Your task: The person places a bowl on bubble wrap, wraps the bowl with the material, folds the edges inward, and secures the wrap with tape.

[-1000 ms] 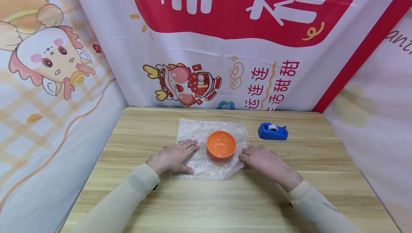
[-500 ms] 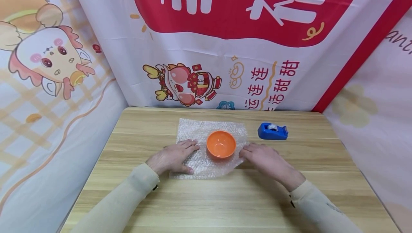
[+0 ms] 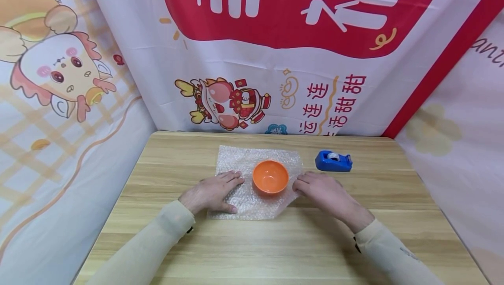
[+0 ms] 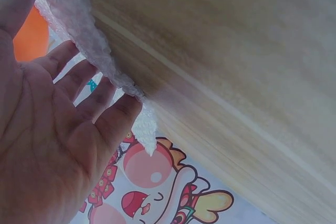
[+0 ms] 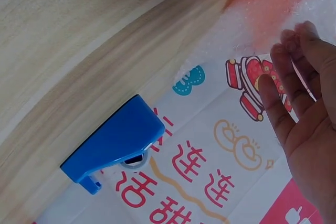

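Note:
An orange bowl [image 3: 270,177] stands upright on a sheet of bubble wrap [image 3: 244,206] laid on the table. My left hand [image 3: 210,193] rests on the sheet's left part, fingers straight and spread, thumb near the front edge. In the left wrist view, the fingers of the left hand [image 4: 58,114] lie along the sheet's rim. On the other side, my right hand [image 3: 323,193] pinches the right edge, where the near corner is raised. The right wrist view has the right hand [image 5: 310,98] with curled fingertips at the wrap [image 5: 226,35]; the bowl shows blurred through it.
A blue tape dispenser [image 3: 334,161] with a roll of tape sits behind the right hand, to the right of the sheet. The wooden table [image 3: 244,254] meets a printed cloth [image 3: 244,57] at its back edge. Printed cloths also hang at both sides.
My right hand has moved slightly away from me along the sheet's right edge, and the near right corner has shifted shape. The left hand and the bowl have stayed in place.

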Available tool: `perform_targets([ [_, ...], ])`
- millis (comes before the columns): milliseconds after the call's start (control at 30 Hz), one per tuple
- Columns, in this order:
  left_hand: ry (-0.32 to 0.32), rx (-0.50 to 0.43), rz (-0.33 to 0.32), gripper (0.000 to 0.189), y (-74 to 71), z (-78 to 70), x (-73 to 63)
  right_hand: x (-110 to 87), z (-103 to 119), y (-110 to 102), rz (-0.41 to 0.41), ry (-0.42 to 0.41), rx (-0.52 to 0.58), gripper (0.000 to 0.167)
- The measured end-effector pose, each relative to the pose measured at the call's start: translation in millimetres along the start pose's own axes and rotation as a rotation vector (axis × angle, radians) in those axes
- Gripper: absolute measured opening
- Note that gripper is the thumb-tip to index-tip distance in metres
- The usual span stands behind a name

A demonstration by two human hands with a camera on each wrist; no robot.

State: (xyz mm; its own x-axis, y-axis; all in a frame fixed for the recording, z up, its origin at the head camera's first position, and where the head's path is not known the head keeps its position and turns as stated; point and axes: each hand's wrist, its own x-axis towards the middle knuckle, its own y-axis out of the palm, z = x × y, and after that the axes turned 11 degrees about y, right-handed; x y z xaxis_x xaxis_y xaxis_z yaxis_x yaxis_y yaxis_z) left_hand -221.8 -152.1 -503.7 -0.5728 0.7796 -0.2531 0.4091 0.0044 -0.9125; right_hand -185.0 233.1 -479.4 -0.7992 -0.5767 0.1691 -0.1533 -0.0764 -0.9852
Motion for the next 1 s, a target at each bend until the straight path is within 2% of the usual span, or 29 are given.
perform_targets([
  [167,-0.004,0.005,-0.002,0.100,0.6,0.4,0.7,4.3,0,-2,-0.061,0.000,-0.002,0.020],
  [267,-0.008,0.011,0.002,0.100,1.3,0.6,0.7,8.6,1,-4,-0.066,0.029,-0.015,0.026],
  [533,-0.022,0.011,0.009,0.101,3.0,2.4,1.4,22.3,4,-12,-0.002,0.159,0.020,0.033],
  [800,-0.022,0.028,0.014,0.101,2.9,3.5,1.7,34.2,7,-7,-0.057,0.148,0.036,0.027],
  [1000,-0.021,0.035,0.018,0.100,2.1,2.5,0.6,45.1,13,3,-0.020,0.167,0.008,0.031],
])
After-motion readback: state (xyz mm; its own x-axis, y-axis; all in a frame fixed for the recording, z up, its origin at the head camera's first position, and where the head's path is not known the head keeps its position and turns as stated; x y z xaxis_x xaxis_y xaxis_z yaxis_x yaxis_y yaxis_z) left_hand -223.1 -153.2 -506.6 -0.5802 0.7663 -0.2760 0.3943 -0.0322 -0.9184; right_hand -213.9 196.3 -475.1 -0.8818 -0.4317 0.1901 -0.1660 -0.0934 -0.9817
